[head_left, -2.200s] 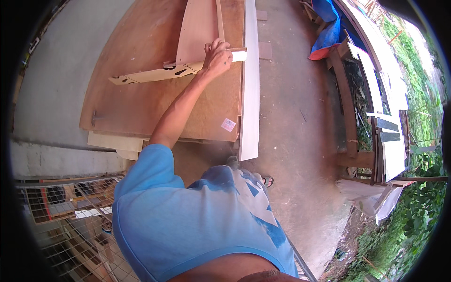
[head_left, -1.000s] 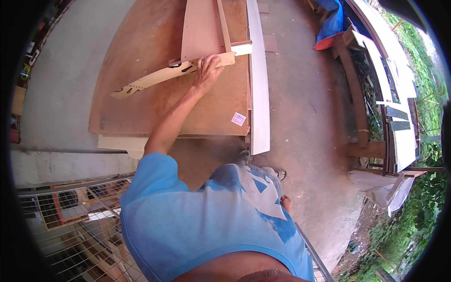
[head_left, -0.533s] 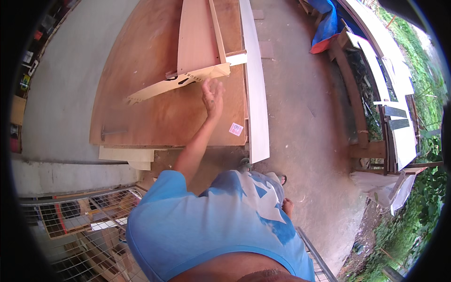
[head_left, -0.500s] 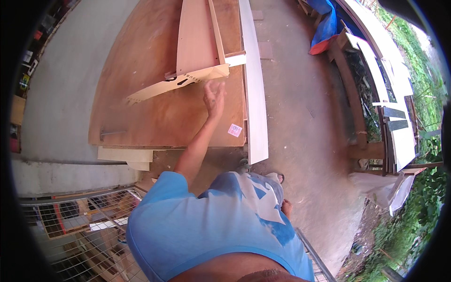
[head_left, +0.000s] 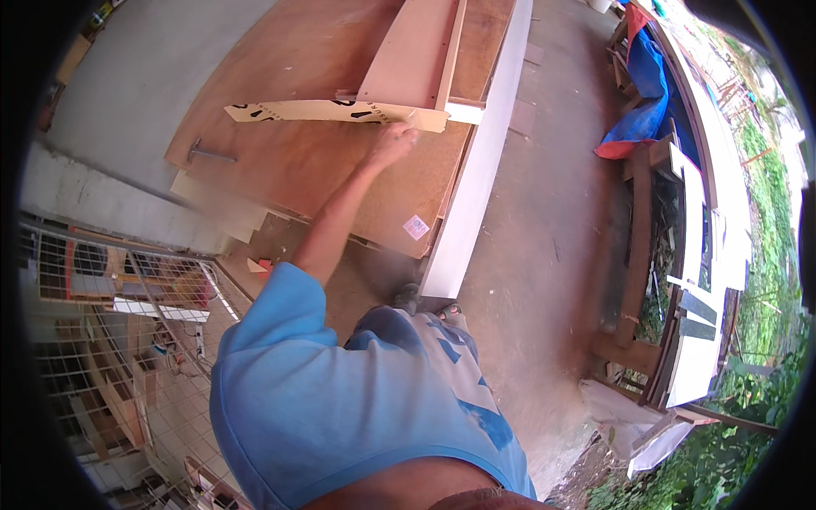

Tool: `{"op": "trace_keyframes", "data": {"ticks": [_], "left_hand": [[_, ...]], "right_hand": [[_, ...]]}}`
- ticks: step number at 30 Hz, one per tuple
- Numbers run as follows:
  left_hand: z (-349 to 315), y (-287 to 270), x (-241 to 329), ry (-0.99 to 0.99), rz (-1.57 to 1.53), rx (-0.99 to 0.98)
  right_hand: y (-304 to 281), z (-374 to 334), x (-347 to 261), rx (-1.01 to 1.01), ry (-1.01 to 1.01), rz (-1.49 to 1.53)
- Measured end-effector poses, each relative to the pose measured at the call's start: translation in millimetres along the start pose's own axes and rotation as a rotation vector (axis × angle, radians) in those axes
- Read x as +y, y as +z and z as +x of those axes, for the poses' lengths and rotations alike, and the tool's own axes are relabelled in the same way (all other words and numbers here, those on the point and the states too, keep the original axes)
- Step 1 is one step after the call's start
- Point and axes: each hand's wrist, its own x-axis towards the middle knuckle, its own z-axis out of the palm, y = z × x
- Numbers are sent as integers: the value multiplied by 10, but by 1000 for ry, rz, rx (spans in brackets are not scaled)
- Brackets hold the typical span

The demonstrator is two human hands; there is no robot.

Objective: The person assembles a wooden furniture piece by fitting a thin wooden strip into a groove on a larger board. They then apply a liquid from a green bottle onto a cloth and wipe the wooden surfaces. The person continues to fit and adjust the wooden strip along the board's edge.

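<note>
My left hand [head_left: 393,144] reaches forward over a brown plywood sheet [head_left: 340,174]. Its fingers are closed at the lower edge of a pale wooden strip [head_left: 297,111] with dark printed marks, near the strip's right end. That strip lies crosswise at the near end of a long pinkish panel [head_left: 408,55], which has a narrow wooden rail [head_left: 452,55] along its right side. A short white piece [head_left: 465,112] shows just right of the joint. My right hand is out of sight.
A hammer-like tool [head_left: 212,155] lies at the sheet's left corner. Along the right side runs a long white board [head_left: 476,161]. Wire mesh [head_left: 110,340] stands at lower left. Racks of boards and a blue tarp [head_left: 644,81] are across the concrete floor.
My left hand has gone from spread fingers below the strip to closed fingers at its edge. The view has turned, and my right hand has left it.
</note>
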Motion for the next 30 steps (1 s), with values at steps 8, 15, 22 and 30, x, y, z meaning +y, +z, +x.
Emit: {"op": "trace_keyframes", "data": {"ticks": [8,15,22,30], "left_hand": [[-556,-1591,25,-7,889,4],[-810,-2423,-318,-71,988,134],[-926,-2691,-439,-296,1020,207],[-939,-2778,-165,-316,863,351]], "right_hand": [[-238,98,-1318,113,-106,177],[-225,282,-1548,40,-101,85],[-368,618,-909,-80,-9,-7],[-643,735,-637,-60,46,39]]}}
